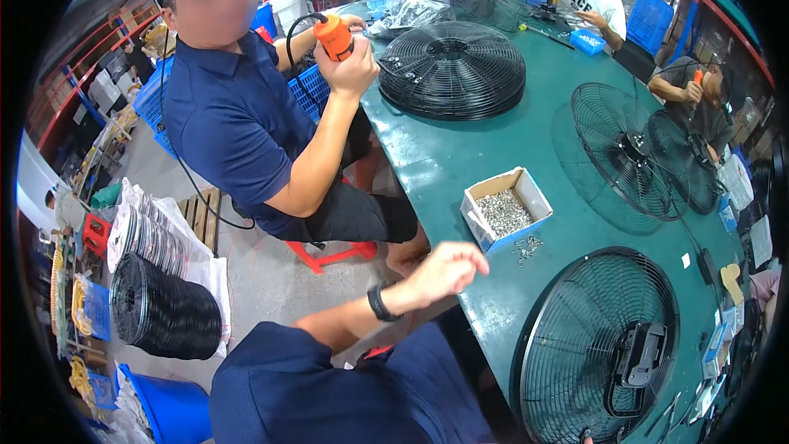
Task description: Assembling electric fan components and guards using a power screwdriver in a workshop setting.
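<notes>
My left hand [448,270], with a black band on the wrist, hovers just off the table's near edge. Its fingers are curled together, and what they hold, if anything, is hidden. Beside it stands an open cardboard box [535,227] full of small silver screws [503,212]. A few loose screws [527,248] lie in front of the box. On the right, a round black wire fan guard [567,337] with a black bracket [641,355] rests on the table. Only a fingertip of my right hand [588,441] shows, at the guard's lower rim.
A co-worker [238,115] sits at my left, gripping an orange power screwdriver [334,38]. Stacked black guards [452,74] lie on the green table [436,164]. More guards [629,144] stand opposite, near two other workers. A blue bin [168,403] and bundled guards [168,308] are on the floor.
</notes>
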A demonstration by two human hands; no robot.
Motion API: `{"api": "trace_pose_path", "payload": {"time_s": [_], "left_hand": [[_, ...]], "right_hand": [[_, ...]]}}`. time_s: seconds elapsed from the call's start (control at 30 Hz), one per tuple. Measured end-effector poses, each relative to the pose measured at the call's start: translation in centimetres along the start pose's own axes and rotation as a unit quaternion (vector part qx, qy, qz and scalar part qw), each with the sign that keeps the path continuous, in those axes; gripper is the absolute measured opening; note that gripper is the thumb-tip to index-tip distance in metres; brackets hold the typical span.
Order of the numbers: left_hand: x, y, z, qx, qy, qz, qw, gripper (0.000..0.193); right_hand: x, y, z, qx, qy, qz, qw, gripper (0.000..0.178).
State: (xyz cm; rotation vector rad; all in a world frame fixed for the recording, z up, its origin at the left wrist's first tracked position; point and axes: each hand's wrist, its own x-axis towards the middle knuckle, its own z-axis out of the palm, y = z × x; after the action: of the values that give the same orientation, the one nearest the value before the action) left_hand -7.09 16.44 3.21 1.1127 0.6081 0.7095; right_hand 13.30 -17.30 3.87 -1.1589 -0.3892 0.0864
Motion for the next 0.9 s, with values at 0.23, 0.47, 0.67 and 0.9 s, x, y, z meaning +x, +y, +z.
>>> {"api": "trace_pose_path", "payload": {"time_s": [0.23,0.47,0.67,0.9], "left_hand": [[-5.0,-5.2,3.9,-0.105,-0.066,-0.259,0.958,0.016],[-6.7,-6.8,6.4,-0.136,-0.193,-0.277,0.931,0.016],[-7.2,-6.9,7.3,-0.157,-0.231,-0.277,0.919,0.015],[-7.7,-7.6,6.6,-0.161,-0.212,-0.281,0.922,0.016]], "right_hand": [[-0.4,-0.1,-0.3,0.002,0.004,0.018,1.000,0.062],[-0.8,0.7,-3.2,0.009,-0.033,0.050,0.998,0.068],[-1.6,0.3,-3.4,0.003,-0.015,0.067,0.998,0.071],[-2.9,-2.1,-3.3,-0.008,0.088,0.068,0.994,0.073]]}}
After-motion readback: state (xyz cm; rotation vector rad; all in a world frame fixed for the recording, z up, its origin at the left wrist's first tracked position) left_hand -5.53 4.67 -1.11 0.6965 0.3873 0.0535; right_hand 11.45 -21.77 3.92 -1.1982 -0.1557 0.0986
